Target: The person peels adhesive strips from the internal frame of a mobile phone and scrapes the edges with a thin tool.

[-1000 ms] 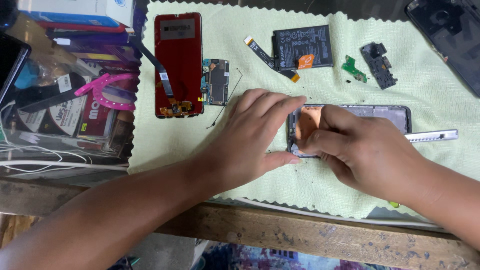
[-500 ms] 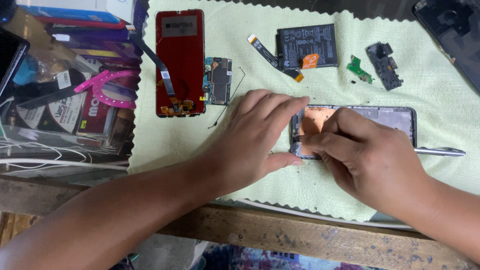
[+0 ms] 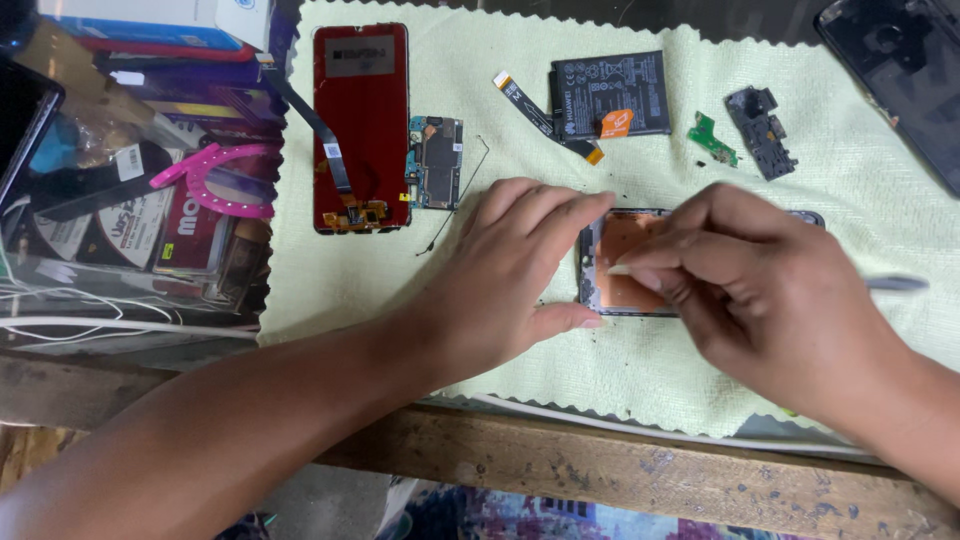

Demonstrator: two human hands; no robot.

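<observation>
A dark phone frame [image 3: 625,265] with a copper-coloured inner plate lies on the pale green cloth [image 3: 400,270]. My left hand [image 3: 510,270] grips its left end, with the fingers over the far edge and the thumb against the near edge. My right hand [image 3: 770,300] covers most of the frame, its fingers pinched around a thin metal tool [image 3: 895,284]. The tool's tail sticks out to the right. Its tip is hidden under my fingers, above the copper plate.
On the cloth behind lie a red screen panel [image 3: 360,110], a circuit board [image 3: 437,162], a black battery [image 3: 610,92], a flex cable [image 3: 535,115], a small green board [image 3: 711,138] and a black plastic part [image 3: 762,130]. Another dark phone shell [image 3: 900,70] is at top right. Boxes, wires and a pink piece [image 3: 215,175] crowd the left. A wooden bench edge [image 3: 620,480] runs in front.
My right hand has shifted slightly over the frame and the tool's tail has dipped a little. My left hand keeps its hold on the frame's left end.
</observation>
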